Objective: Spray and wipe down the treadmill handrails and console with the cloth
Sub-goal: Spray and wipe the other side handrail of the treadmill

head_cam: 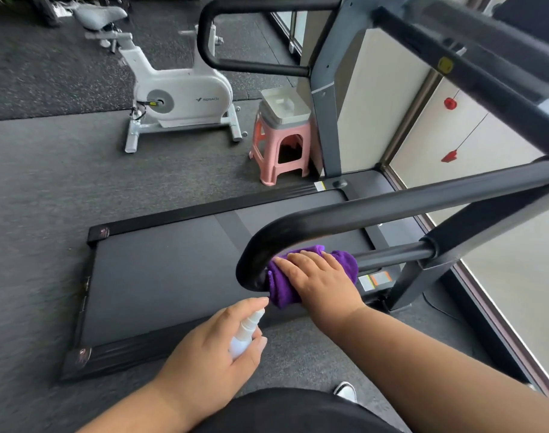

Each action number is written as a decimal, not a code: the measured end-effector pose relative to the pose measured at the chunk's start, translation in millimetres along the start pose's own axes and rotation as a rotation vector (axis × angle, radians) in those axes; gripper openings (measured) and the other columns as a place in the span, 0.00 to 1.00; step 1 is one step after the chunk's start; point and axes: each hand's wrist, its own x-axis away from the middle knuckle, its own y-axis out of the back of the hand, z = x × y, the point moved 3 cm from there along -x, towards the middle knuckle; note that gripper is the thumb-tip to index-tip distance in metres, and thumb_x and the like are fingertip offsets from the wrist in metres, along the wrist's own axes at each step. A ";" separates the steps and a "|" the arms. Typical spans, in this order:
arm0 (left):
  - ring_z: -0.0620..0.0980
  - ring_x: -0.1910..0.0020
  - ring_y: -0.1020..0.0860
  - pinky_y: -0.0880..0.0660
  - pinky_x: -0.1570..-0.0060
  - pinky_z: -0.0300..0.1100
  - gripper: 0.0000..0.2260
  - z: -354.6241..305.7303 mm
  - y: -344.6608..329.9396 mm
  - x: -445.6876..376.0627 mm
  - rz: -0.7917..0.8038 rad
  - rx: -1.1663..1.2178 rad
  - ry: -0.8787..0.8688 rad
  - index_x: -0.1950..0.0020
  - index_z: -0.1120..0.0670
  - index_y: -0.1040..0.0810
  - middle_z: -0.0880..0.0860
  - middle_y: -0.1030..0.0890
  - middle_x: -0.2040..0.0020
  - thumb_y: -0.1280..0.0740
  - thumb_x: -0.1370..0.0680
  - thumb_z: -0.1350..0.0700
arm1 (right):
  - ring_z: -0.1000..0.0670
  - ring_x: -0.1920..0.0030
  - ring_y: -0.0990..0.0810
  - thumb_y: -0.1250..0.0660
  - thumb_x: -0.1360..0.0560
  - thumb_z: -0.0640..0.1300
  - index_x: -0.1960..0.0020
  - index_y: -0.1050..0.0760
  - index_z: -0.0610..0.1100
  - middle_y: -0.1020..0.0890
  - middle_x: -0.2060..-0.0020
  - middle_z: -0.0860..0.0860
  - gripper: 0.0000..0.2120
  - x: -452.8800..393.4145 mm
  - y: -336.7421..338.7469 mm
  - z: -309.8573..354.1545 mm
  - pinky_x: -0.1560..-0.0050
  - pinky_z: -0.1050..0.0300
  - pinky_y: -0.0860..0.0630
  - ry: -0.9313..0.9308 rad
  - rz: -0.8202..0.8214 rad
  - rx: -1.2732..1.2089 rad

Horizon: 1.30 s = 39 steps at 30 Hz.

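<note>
A black treadmill (160,276) lies across dark rubber gym flooring (32,182), its grey uprights rising on the right beside a window wall. Behind it stand a white exercise bike (179,98) and a pink plastic stool (279,151) carrying a white and grey lidded box (285,107). The near handrail (376,207), a black looped tube, curves down and back toward its upright. A purple cloth (279,289) is wrapped round the lower bar of that loop, just beside the bend. The right hand (320,282) clasps the cloth against the bar, fingers curled over it. The left hand (217,348) holds a small white spray bottle (245,335), forefinger on the nozzle, which sits close to the cloth.
</note>
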 end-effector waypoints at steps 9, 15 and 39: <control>0.37 0.59 0.22 0.24 0.60 0.37 0.31 -7.7 -5.0 -33.1 0.027 -0.114 -0.104 0.34 0.31 0.38 0.33 0.23 0.54 0.25 0.28 0.51 | 0.47 0.23 0.41 0.33 0.23 0.49 0.22 0.42 0.58 0.34 0.25 0.55 0.33 25.4 -4.2 -79.4 0.23 0.42 0.52 -0.189 0.096 -0.011; 0.46 0.62 0.19 0.20 0.65 0.46 0.28 -13.8 -3.3 -37.5 0.015 -0.139 -0.193 0.32 0.36 0.38 0.43 0.18 0.51 0.27 0.26 0.49 | 0.41 0.21 0.53 0.31 0.23 0.51 0.22 0.52 0.65 0.48 0.20 0.47 0.38 60.6 3.8 -163.6 0.24 0.40 0.53 -0.524 0.227 0.058; 0.38 0.52 0.22 0.29 0.56 0.23 0.24 -1.9 3.8 -18.3 -0.084 -0.088 -0.011 0.32 0.32 0.36 0.34 0.23 0.48 0.33 0.26 0.43 | 0.42 0.21 0.52 0.47 0.27 0.63 0.20 0.51 0.45 0.40 0.22 0.46 0.40 -2.8 -10.0 47.4 0.24 0.36 0.61 -0.138 0.043 -0.224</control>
